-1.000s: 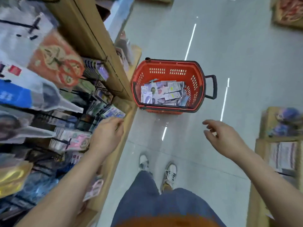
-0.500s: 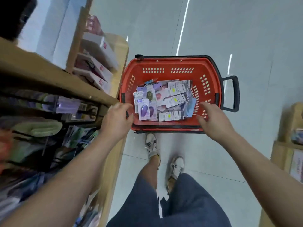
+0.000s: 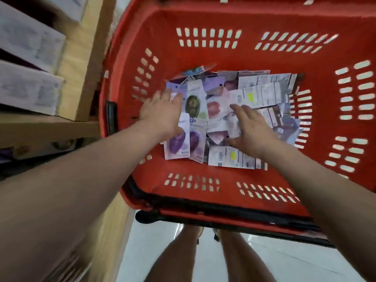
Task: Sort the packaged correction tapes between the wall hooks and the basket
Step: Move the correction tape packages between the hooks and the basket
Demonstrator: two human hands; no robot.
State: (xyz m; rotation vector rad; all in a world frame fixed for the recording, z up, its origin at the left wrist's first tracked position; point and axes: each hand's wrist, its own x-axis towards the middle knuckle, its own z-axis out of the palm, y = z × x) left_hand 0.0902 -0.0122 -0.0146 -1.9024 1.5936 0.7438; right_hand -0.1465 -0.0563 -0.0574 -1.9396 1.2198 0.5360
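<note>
At far left a pale wooden shelf (image 3: 50, 127) juts toward the red basket (image 3: 154, 23). Its upright stands just beside the basket's left wall, leaving hardly any gap there. White boxes (image 3: 28, 86) lie stacked on the shelf. The basket's four slotted walls slope inward to a small floor, so the packaged correction tapes (image 3: 254, 94) sit heaped in the middle, with bare red plastic on the near side and on the left. A black folded handle (image 3: 223, 212) runs along the near rim, and beyond it toward the viewer are glossy pale floor tiles (image 3: 264, 267).

Both forearms reach in over the near rim. The left hand (image 3: 162, 112) lies palm down on the left edge of the heap, fingers straight and close together, curled round nothing. The right hand (image 3: 254, 135) is spread palm down over the middle of the heap, fingers splayed and thumb stuck out to the left, touching the packs. Motion blur hides whether anything is caught beneath it.

The packs are flat, glossy cards with blister bubbles. Two purple ones (image 3: 177, 143) lie nearest the left wrist, a green one (image 3: 193, 104) sits between the hands, and a pink one (image 3: 213, 107) is just right of it. Several lie face down, showing white printed backs with yellow stickers (image 3: 232, 157).
</note>
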